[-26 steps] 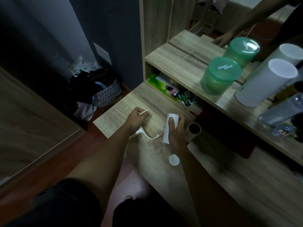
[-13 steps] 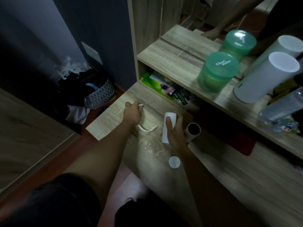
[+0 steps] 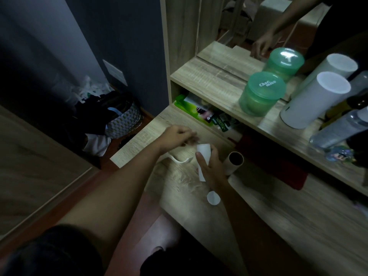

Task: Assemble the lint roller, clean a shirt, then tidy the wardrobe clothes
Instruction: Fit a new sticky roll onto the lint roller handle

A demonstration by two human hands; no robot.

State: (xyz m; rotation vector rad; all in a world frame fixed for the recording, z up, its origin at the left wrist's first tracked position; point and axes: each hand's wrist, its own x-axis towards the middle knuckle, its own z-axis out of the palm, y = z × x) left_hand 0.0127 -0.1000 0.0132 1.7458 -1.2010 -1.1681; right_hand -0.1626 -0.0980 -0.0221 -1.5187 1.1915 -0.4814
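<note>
In the head view, the left hand [image 3: 178, 135] is closed in a pinch on the thin rod end of the white curved plastic lint-roller handle [image 3: 180, 160]. Motion blur softens its fingers. The handle's grip end hangs below the wrist, just left of the roll.

The right hand [image 3: 209, 168] is wrapped round the white paper-covered sticky roll [image 3: 203, 156] and holds it tilted over the pale wooden desk [image 3: 278, 226]. The roll's open end faces far and left, towards the rod, most likely so the rod can slide straight in.

A bare brown cardboard tube [image 3: 235, 163] lies on the desk just right of that hand. It is probably a spent core set aside.

A small white round cap [image 3: 213, 198] rests on the desk near the right wrist, apart from the roll and within easy reach.

On the far shelf [image 3: 209, 80] stand a green translucent lidded tub [image 3: 260, 94] and a tall white cylinder [image 3: 312, 100], well apart from the work. Far left, on the floor, a patterned fabric basket [image 3: 124, 121] holds dark clothes.
</note>
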